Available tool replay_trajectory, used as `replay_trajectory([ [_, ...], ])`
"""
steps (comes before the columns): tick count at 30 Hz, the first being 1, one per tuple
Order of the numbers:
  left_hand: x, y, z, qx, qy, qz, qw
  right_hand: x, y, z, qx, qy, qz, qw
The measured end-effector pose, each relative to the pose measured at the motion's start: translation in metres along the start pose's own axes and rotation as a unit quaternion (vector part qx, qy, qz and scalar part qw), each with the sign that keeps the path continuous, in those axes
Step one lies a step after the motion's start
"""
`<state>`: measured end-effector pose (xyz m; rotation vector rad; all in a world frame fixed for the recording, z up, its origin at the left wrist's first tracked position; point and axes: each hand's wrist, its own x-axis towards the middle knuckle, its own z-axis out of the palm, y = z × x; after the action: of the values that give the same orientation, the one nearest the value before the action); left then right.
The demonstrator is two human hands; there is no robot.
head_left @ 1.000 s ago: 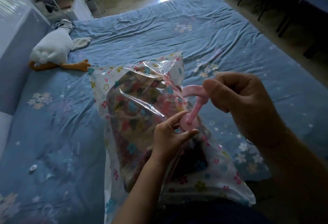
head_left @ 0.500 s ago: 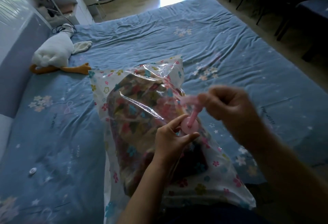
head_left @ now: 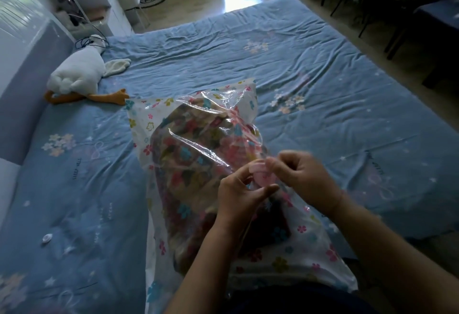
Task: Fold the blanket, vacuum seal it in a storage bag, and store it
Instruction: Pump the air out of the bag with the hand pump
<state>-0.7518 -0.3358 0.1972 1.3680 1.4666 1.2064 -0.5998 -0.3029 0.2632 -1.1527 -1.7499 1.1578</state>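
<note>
Blanket [head_left: 198, 164], folded and multicoloured, sits inside the clear flower-printed storage bag [head_left: 305, 244], which lies on the blue bed [head_left: 323, 77] directly in front of the person, its near end against the person's lap. Both forearms extend forward from the bottom edge of the head view and converge over the bag's right half. The left hand [head_left: 239, 195] is positioned palm-in with the wrist straight, thumb and forefinger partly curled around the round pink valve [head_left: 263, 175] on the bag's upper face. The right hand [head_left: 301, 177] is bent inward at the wrist, its fingertips [head_left: 273, 164] gathered at the valve's right rim; this hand is blurred. One second earlier the right hand was raised well above the bag, pinching a pink T-shaped piece that stood up from the valve; it has since come down to bag level, and that piece can no longer be made out. The left hand has stayed at the valve. Both hands are now close together, nearly touching across the valve. The left hand is half closed with its fingertips in contact with the valve; whether the right hand grips the valve or only touches it cannot be told. A white plush goose [head_left: 77, 75] lies at the bed's far left, well apart from the bag.
</note>
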Motion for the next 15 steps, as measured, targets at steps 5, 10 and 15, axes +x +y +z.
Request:
replay_trajectory([
  [5, 0.000, -0.003, -0.003, -0.013, -0.003, -0.014, 1.000, 0.000, -0.035, -0.013, 0.020, 0.009, -0.058, 0.998],
  [10, 0.001, -0.001, 0.000, -0.004, -0.001, -0.005, 1.000, 0.001, -0.051, -0.020, 0.129, 0.023, -0.101, 0.986],
  [15, -0.001, 0.001, 0.001, -0.015, -0.007, 0.004, 1.000, 0.000, 0.002, -0.001, -0.034, -0.008, 0.027, 0.999],
])
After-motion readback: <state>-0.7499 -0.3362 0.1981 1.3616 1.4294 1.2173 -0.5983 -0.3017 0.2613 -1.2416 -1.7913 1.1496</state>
